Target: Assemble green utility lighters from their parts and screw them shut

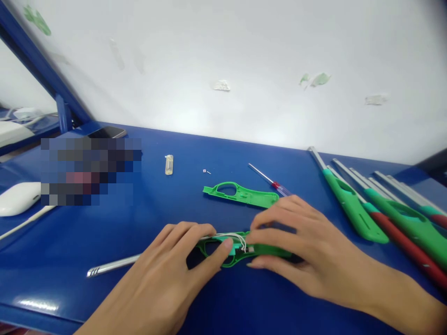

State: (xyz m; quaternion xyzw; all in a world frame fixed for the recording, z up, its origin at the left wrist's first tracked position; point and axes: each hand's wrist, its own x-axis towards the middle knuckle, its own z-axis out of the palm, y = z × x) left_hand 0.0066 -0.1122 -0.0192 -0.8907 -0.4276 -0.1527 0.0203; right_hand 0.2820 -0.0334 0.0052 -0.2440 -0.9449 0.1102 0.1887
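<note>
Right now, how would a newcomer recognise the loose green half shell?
On the blue table, beyond the left hand and right hand, lies the green half shell, hollow side up, beside the screwdriver. Unlike the held half, it has no white wires and no metal tube.

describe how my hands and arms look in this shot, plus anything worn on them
The left hand and right hand are both bare, without gloves, and have slender fingers. No rings can be seen, though some fingers are partly hidden. As far as the picture reaches, neither arm shows a watch, bracelet or sleeve.
</note>
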